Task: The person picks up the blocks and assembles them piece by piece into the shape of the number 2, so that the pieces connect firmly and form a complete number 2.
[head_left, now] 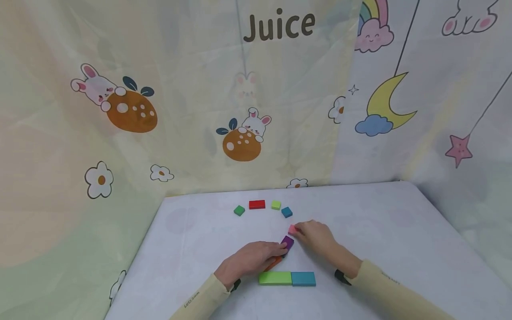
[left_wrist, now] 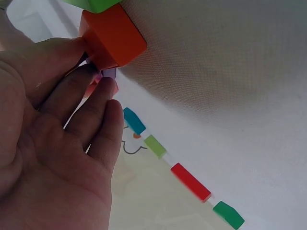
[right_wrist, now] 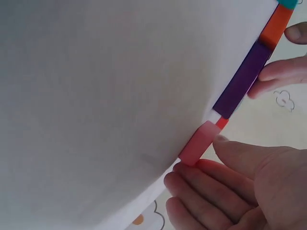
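The right hand (head_left: 318,236) pinches the pink block (head_left: 292,230); the left hand (head_left: 256,257), fingers fairly straight, touches the purple block (head_left: 287,242), thumb by the orange block (head_left: 274,264).

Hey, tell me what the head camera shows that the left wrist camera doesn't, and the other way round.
Only the head view shows the teal block at the front, plus the printed word Juice and the yellow moon. Only the left wrist view shows the palm of the left hand. Both show that hand, the orange block beside it, and the far row: red block, small light-green block, blue block, dark green block.
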